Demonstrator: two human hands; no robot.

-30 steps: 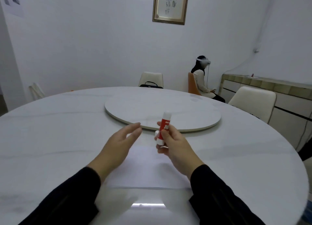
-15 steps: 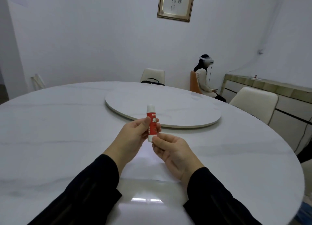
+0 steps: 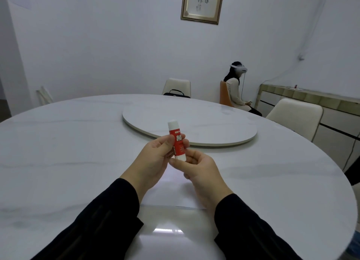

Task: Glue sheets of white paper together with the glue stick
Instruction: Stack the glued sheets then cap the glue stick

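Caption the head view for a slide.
Left hand holds a capped glue stick upright, right hand at its base, above white paper.

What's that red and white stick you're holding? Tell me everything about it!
It is a glue stick, a small round tube that looks like plastic. Its middle is red with white letters reading GLUE STICK, and both ends are white. The white cap at the top is on. It stands almost upright, held in the air above the sheet of white paper on the table. The left hand grips its red middle with thumb and fingers, and the right hand pinches its white bottom end.
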